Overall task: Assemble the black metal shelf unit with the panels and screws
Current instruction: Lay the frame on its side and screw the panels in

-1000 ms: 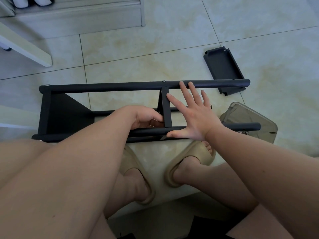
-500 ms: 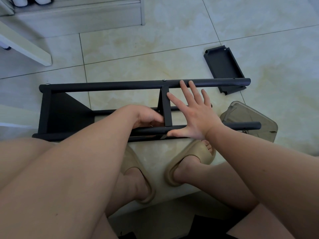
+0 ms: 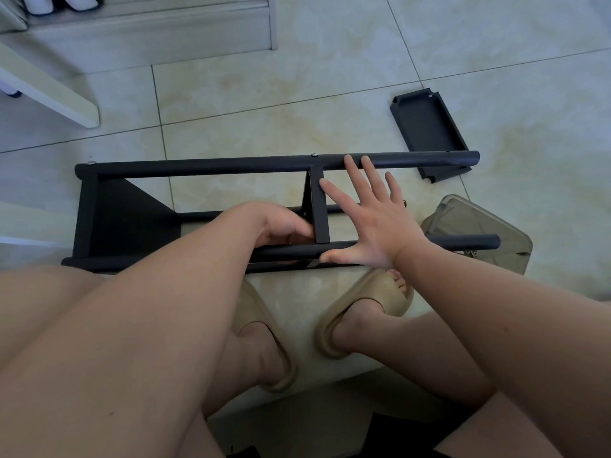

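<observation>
The black metal shelf frame lies on its side on the tiled floor, with a far pole (image 3: 215, 165) and a near pole (image 3: 463, 242). An end panel (image 3: 132, 219) is fixed at the left and a middle panel (image 3: 317, 206) stands between the poles. My left hand (image 3: 281, 226) is curled at the middle panel's near left corner, its fingers closed on a small metal part that is mostly hidden. My right hand (image 3: 373, 223) lies flat and spread just right of that panel, thumb on the near pole, fingertips reaching the far pole. A loose black panel (image 3: 428, 133) lies at the back right.
A translucent plastic box (image 3: 479, 223) sits under the near pole's right end. White furniture (image 3: 49, 94) slants in at the upper left, with a cabinet base (image 3: 148, 31) behind it. My feet in beige slippers (image 3: 367, 309) stand just in front of the frame.
</observation>
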{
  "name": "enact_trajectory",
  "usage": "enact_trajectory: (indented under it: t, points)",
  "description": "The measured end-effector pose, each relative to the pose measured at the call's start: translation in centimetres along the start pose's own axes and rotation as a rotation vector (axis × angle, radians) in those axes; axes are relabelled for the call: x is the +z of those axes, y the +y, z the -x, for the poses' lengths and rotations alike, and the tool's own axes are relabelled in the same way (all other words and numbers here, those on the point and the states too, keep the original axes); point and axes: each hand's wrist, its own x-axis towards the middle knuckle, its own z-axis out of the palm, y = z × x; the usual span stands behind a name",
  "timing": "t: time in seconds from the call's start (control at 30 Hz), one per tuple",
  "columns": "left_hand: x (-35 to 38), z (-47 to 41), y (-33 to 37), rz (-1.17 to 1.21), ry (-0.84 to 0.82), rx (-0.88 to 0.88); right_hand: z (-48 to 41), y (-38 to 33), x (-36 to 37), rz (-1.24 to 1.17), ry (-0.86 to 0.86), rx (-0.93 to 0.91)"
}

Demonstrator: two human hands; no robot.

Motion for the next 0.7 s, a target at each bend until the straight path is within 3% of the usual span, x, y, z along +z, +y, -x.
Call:
enact_trajectory:
  t: [0.27,0.7]
  points:
    - [-0.27,-0.23,-0.19,0.074,-0.01,0.091,0.02,-0.01,-0.08,0.003,-0.004,0.0]
    - [-0.03,0.26,0.11,-0.014,0.028,0.057,-0.08,0.01,-0.06,0.007,-0.009,-0.005]
